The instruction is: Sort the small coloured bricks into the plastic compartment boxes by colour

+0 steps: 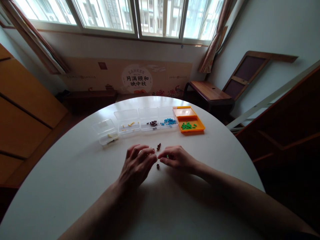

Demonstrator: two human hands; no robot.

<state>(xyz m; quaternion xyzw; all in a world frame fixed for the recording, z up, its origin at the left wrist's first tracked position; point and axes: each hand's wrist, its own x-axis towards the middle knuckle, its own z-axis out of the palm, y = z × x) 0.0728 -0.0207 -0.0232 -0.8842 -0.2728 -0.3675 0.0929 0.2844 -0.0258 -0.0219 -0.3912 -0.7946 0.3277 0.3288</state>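
Both my hands rest on the round white table (75,186), fingertips almost meeting over a small scatter of tiny pieces. My left hand (137,165) is curled, fingers bent down over the pieces; what it holds is hidden. My right hand (176,158) pinches its thumb and fingers together at a small green piece (157,159). A few dark brown pieces (158,146) lie just beyond the fingertips, and one more dark piece (158,165) lies just below them.
A row of open boxes stands further back: a clear box (106,131) with pale pieces, one with yellow pieces (127,121), one with brown pieces (149,119), one with blue pieces (168,117), and an orange box (188,120) with green pieces. A wooden bench (208,91) stands behind.
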